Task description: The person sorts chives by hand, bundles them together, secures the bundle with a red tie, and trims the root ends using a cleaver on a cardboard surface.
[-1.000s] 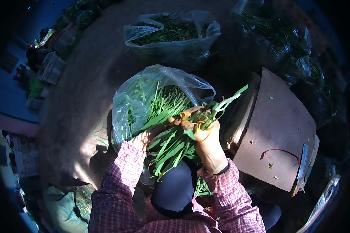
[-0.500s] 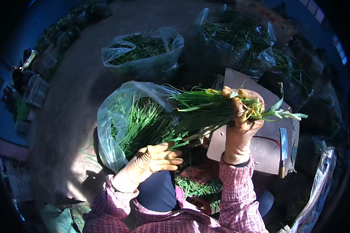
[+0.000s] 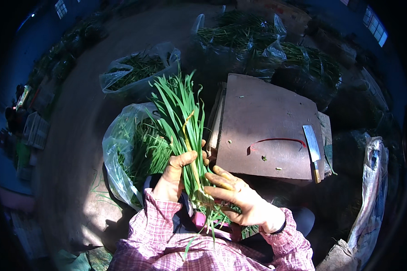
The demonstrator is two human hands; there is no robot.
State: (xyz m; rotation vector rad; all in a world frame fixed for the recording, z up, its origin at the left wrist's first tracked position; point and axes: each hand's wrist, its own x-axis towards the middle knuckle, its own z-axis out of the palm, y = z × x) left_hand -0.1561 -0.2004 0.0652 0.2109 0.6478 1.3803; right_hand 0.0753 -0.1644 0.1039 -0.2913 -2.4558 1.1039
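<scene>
My left hand is closed around the lower part of a bunch of garlic chives, thumb across the front. The bunch stands nearly upright, its long flat leaves pointing away from me and a yellow leaf among them. At its pale base is my right hand, palm turned toward the stems and fingers apart; whether the fingertips touch the stems I cannot tell. Behind my left hand sits a clear plastic bag holding more green leaves. To the right lies a brown board with a cleaver and a red strip on it.
Another clear bag of greens stands farther back. Beyond the board are large bags heaped with greens. A pale crumpled sack rises at the right, and a white crate stands far left. Loose leaves lie by my lap.
The bunch has come from over the board to in front of me and turned upright. My left hand has taken hold of it; my right hand has let go and opened.
</scene>
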